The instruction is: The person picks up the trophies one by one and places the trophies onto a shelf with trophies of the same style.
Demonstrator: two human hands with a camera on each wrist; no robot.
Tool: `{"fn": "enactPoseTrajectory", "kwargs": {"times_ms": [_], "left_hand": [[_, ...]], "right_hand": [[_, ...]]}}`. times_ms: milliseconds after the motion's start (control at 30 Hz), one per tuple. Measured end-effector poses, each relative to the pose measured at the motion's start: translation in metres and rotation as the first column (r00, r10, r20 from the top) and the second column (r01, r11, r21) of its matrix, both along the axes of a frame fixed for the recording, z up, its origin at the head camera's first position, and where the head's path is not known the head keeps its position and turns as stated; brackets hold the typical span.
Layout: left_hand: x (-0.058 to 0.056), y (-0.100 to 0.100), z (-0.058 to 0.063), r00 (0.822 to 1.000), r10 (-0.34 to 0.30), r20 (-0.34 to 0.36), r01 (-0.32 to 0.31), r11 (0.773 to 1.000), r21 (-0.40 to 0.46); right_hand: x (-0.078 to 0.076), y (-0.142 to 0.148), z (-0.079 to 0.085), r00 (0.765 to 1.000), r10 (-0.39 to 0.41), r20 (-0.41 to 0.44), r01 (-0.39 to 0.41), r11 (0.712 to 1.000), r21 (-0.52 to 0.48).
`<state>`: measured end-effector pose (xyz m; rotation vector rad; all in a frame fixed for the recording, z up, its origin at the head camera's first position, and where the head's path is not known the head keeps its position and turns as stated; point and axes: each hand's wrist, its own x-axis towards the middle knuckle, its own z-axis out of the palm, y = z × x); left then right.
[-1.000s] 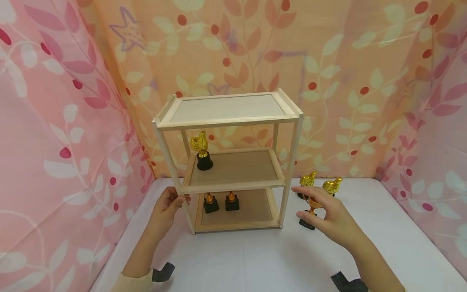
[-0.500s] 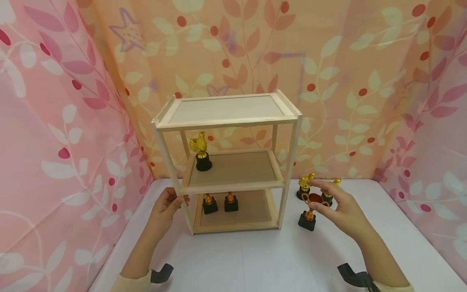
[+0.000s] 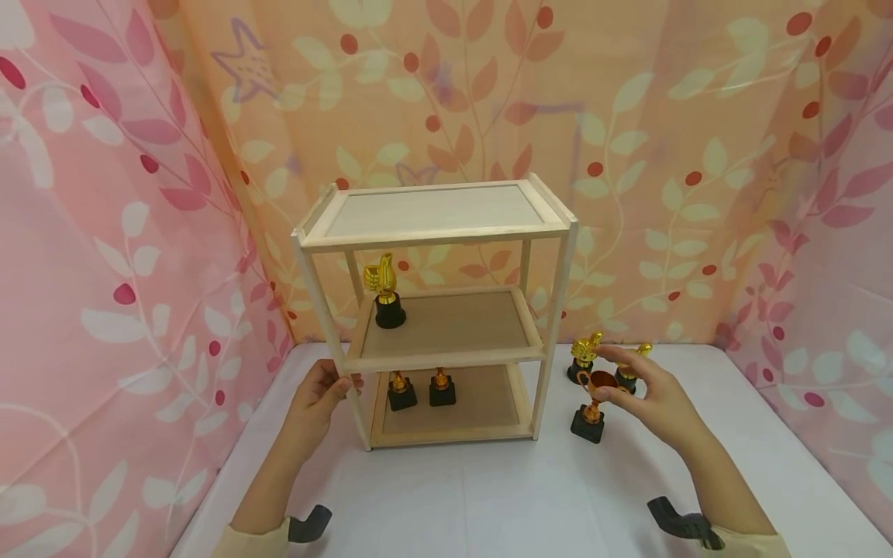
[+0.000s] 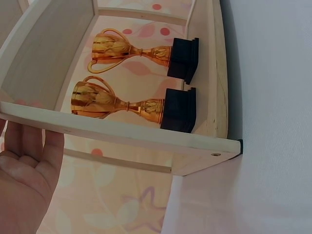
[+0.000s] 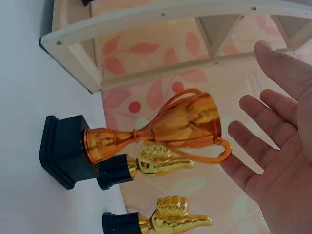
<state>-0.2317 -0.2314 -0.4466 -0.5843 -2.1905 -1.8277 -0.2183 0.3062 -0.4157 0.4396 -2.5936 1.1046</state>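
My left hand [image 3: 318, 397] grips the left front post of a pale wooden three-tier shelf [image 3: 446, 361], thumb in front and fingertips showing behind it. My right hand [image 3: 645, 394] is at a two-handled trophy cup [image 3: 588, 415], copper-gold on a black square base, upright on the table. In the right wrist view its fingers [image 5: 265, 119] are spread and relaxed beside the cup's rim, not closed round it. Two similar trophy cups [image 4: 139, 105] stand on the bottom tier. A gold thumbs-up trophy [image 3: 386, 293] with a round black base stands at the left of the middle tier.
Behind my right hand are two more thumbs-up trophies, one [image 3: 582, 359] left of the other [image 3: 628, 377], which my fingers partly cover. A white cloth covers the table [image 3: 446, 504]. Floral curtains [image 3: 649, 194] enclose the back and both sides.
My right hand has shifted right and away from the shelf, coming to the trophy cup's rim; it has barely moved in the last half second. The left hand stays on the post.
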Motion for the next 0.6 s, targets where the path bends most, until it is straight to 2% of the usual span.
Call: {"fn": "enactPoseTrajectory", "kwargs": {"times_ms": [233,400,600], "left_hand": [[0.0,-0.001,-0.001,1.0,-0.014,-0.005,0.014,1.0,0.025],[0.001,0.0,-0.001,1.0,-0.002,0.004,0.002,1.0,0.008],[0.0,0.0,0.0,1.0,0.01,0.012,-0.01,1.0,-0.002]], "right_hand": [[-0.01,0.012,-0.015,0.995,0.013,0.095,-0.012,1.0,-0.01],[-0.016,0.022,-0.025,0.986,0.048,0.161,-0.041,0.998,-0.048],[-0.022,0.032,-0.037,0.98,0.068,0.189,-0.061,0.997,-0.044]]}}
